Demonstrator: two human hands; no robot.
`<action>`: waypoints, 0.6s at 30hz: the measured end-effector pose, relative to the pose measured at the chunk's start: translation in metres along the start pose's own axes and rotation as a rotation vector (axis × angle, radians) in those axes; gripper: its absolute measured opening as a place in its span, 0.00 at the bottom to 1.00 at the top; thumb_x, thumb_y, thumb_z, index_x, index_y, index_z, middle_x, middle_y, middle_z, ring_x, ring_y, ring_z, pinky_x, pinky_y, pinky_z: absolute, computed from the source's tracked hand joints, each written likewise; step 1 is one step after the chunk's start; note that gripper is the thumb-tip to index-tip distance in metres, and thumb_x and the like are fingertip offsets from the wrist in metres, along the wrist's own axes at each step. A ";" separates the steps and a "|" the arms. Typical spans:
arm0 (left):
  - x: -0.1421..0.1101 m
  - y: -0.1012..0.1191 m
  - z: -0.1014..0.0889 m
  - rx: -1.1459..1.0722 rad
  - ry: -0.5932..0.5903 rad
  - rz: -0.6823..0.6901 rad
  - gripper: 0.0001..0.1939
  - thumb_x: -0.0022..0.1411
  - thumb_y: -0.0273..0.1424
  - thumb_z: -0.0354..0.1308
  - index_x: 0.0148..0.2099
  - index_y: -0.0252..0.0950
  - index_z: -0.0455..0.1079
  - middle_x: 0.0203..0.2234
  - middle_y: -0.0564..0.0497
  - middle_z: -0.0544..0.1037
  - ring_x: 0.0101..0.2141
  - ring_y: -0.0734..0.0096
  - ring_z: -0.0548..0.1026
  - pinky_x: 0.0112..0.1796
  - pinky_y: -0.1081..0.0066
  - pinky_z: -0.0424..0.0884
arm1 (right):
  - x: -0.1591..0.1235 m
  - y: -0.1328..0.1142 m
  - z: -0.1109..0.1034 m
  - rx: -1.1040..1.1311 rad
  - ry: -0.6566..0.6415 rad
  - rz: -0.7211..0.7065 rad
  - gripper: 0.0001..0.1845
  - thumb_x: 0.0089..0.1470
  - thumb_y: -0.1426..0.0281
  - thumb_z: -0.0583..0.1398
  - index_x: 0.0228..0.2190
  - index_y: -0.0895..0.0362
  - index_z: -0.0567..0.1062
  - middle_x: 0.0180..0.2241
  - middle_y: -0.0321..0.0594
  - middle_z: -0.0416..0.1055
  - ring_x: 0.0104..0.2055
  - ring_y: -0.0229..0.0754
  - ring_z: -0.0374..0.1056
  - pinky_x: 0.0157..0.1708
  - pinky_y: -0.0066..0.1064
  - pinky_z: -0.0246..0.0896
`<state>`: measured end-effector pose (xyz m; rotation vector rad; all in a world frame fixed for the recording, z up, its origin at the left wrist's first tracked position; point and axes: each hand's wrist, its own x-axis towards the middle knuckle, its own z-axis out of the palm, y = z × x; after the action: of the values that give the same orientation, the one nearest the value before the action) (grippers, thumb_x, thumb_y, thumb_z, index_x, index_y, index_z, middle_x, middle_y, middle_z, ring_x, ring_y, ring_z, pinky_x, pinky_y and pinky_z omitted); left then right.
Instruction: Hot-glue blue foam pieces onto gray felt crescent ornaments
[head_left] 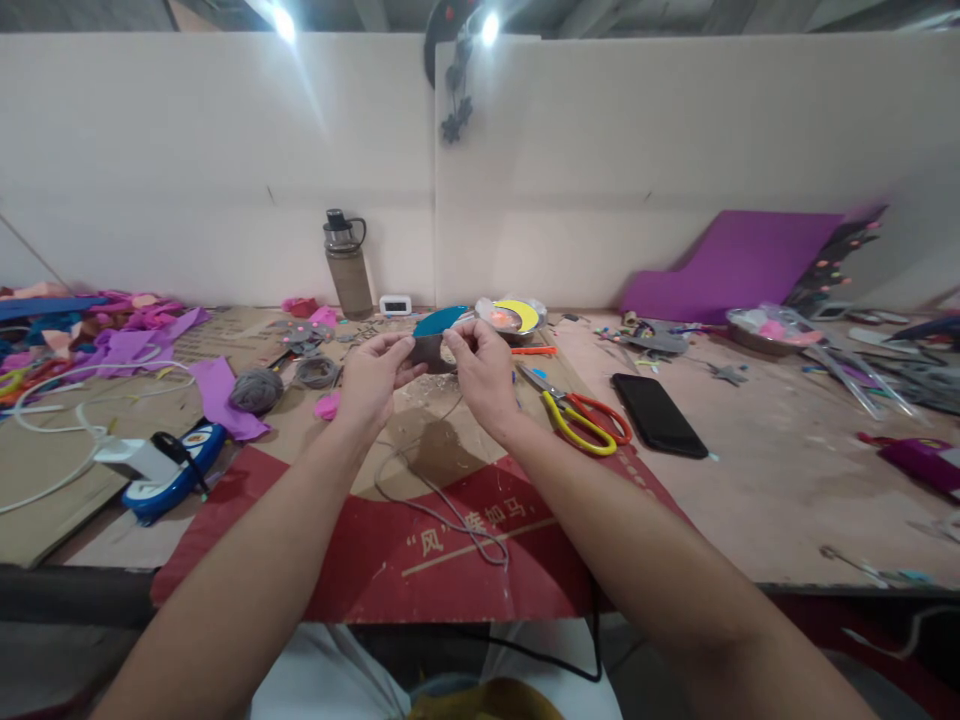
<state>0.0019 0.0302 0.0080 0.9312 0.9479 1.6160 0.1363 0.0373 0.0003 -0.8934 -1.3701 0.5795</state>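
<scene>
Nearest you: one red-and-tan cardboard sheet [360,570], one slack gray cord [495,560] looped on it. Above the sheet, one dark gray strip [429,352], long axis left to right; your left hand [375,375] pinches its left end, your right hand [486,375] its right, fingers covering both ends. Right side: one pair of scissors [563,400], blades pointing away and left; one black phone [658,415]. Farther: one blue piece [441,320], partly hidden by your hold; one bottle [349,280] before the wall [187,150].
</scene>
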 end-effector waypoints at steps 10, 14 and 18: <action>-0.004 0.001 0.003 0.015 -0.013 -0.015 0.09 0.48 0.29 0.67 0.30 0.34 0.70 0.24 0.54 0.74 0.24 0.78 0.72 0.37 0.61 0.79 | 0.000 -0.001 -0.003 -0.099 0.052 -0.040 0.10 0.57 0.63 0.57 0.26 0.54 0.65 0.28 0.35 0.68 0.31 0.38 0.62 0.37 0.32 0.57; -0.004 0.001 0.003 0.012 -0.023 -0.022 0.07 0.48 0.28 0.66 0.30 0.34 0.71 0.23 0.54 0.73 0.23 0.78 0.71 0.35 0.64 0.79 | 0.001 -0.001 -0.003 -0.075 0.055 -0.021 0.10 0.56 0.63 0.57 0.26 0.54 0.65 0.26 0.34 0.66 0.30 0.37 0.60 0.35 0.31 0.56; -0.003 0.001 0.002 0.005 -0.036 -0.034 0.07 0.49 0.28 0.65 0.30 0.34 0.70 0.25 0.53 0.74 0.24 0.77 0.73 0.34 0.65 0.79 | 0.004 0.001 -0.003 0.011 0.015 0.057 0.10 0.54 0.62 0.59 0.27 0.55 0.68 0.24 0.31 0.62 0.27 0.36 0.57 0.32 0.30 0.54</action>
<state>0.0043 0.0275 0.0096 0.9396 0.9383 1.5645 0.1403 0.0406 0.0023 -0.9290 -1.3304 0.6224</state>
